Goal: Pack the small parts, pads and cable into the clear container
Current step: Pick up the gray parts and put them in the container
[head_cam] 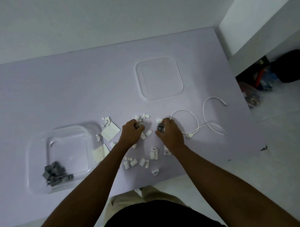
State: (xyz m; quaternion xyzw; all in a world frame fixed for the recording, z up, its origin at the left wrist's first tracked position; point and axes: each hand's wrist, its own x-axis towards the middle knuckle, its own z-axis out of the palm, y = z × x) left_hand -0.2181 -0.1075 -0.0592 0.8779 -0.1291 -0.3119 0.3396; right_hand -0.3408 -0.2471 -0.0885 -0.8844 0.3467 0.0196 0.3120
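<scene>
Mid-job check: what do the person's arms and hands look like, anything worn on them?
The left hand and right hand are ungloved, with no watch, ring or band showing. No sleeve covers either forearm in view. A black top and beige trousers show below.

My left forearm (95, 174) and right forearm (207, 170) are bare and reach forward, drawing closer toward the wrists. My left grip (132, 131) is knuckles-up, its fingers curled in tight and pinching a small part (139, 125) at the tips. My right grip (170, 133), just beside it and apart, is palm-down, with fingers and thumb curled round grey parts (160, 127) on its inner side.
</scene>
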